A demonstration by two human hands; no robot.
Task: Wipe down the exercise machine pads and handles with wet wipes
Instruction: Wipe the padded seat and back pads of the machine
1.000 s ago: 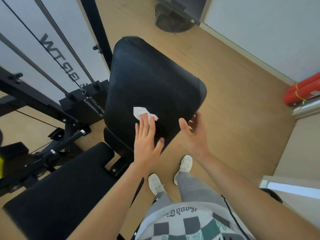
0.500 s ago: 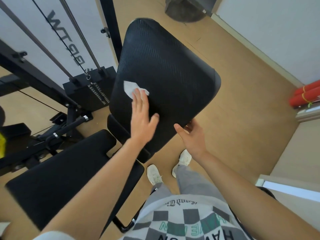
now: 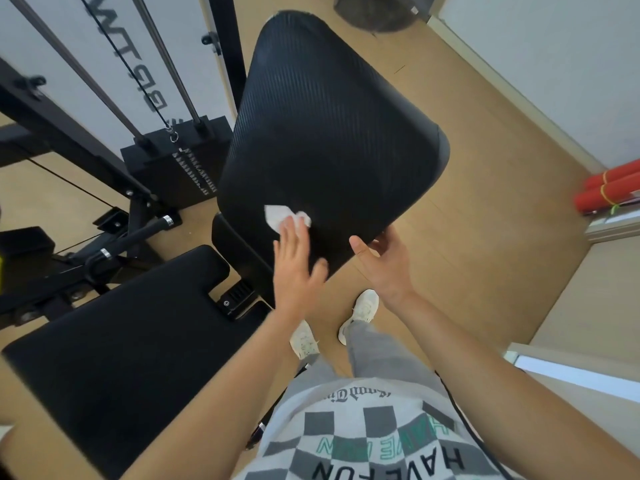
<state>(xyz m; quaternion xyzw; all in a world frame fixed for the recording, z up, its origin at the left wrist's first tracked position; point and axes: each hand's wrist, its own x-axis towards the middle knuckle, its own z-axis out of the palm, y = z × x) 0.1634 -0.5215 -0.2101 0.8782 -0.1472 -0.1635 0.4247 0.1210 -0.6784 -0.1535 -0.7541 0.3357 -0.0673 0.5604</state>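
Observation:
A large black ribbed back pad [image 3: 329,133] of the exercise machine tilts up in front of me. My left hand [image 3: 294,268] lies flat on its lower part, straight fingers pressing a crumpled white wet wipe [image 3: 282,216] against the surface. My right hand [image 3: 384,261] holds the pad's lower right edge, its fingers curled behind the rim and the thumb in front. A flat black seat pad [image 3: 114,341] lies lower left. A black handle [image 3: 145,233] with chrome rings sits on the frame at left.
The weight stack [image 3: 176,161] with cables and guide rods stands behind the pad at left. Red rolls [image 3: 609,192] lie by the right wall. My white shoes [image 3: 360,310] stand on the wooden floor under the pad's edge.
My left hand slid the wipe up the pad, then back down toward its lower edge. My right hand kept its hold on the pad's lower right edge.

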